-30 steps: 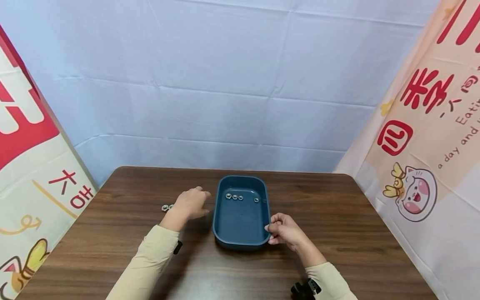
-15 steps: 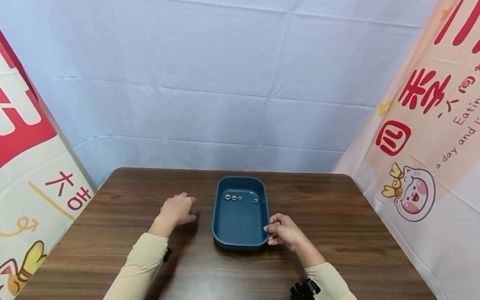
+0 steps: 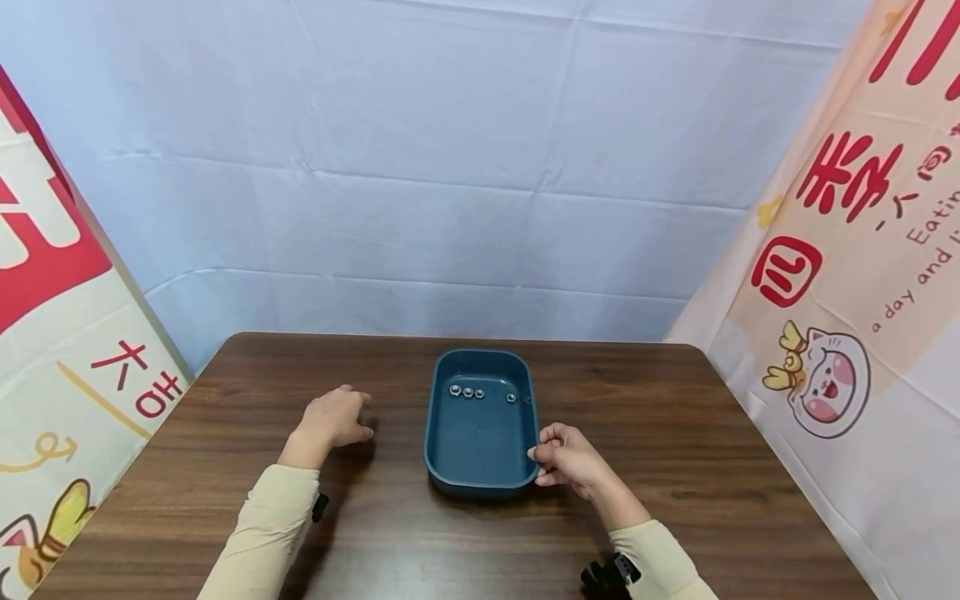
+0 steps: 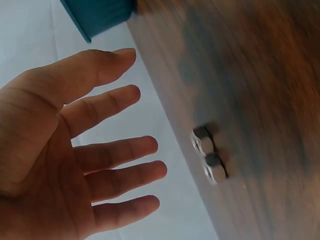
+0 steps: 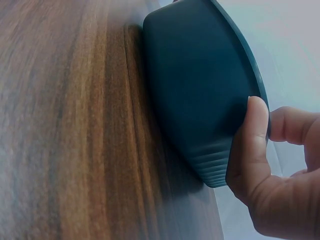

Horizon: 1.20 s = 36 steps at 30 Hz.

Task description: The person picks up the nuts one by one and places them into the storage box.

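A blue rectangular tray [image 3: 482, 446] stands on the table. Inside, towards its far end, lie three metal nuts [image 3: 468, 392] in a row and another nut [image 3: 512, 398] apart on the right. My right hand [image 3: 572, 462] pinches the tray's right rim near the front corner, thumb and finger on either side of the wall. Left of the tray hovers my left hand [image 3: 332, 418], its fingers spread and holding nothing. The left wrist view has two nuts [image 4: 209, 155] touching each other on the table beyond the fingertips; the left hand hides them in the head view.
The brown wooden table [image 3: 420, 550] ends at a pale hanging cloth [image 3: 480, 183] behind. Printed cloths [image 3: 813, 383] hang at both sides. A dark device [image 3: 611, 577] is strapped to the right wrist.
My left hand has moved left, away from the tray, and now covers the nuts on the table in the head view. The right hand and the tray have stayed in place.
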Each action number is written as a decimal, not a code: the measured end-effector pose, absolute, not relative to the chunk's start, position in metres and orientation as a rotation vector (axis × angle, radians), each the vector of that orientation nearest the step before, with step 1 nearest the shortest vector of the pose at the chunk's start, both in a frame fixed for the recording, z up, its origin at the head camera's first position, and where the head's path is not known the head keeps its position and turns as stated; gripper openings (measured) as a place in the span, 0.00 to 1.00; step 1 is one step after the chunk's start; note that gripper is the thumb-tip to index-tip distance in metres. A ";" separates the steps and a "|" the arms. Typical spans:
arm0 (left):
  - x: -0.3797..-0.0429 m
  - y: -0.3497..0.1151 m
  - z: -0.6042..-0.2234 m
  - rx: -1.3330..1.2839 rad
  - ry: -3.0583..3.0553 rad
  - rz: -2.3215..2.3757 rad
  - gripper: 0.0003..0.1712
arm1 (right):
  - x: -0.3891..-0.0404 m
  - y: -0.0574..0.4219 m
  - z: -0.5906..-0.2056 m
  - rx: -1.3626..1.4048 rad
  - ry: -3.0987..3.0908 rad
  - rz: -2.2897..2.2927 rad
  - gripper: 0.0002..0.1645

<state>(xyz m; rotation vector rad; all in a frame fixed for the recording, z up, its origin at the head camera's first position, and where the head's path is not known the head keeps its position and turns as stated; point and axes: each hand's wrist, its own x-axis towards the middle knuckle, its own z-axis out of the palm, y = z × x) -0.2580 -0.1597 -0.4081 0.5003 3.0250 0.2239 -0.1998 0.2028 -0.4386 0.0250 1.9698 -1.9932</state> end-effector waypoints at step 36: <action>-0.284 -0.246 -0.437 0.305 2.805 0.926 0.36 | -0.200 0.202 -0.441 0.025 1.969 -2.014 0.15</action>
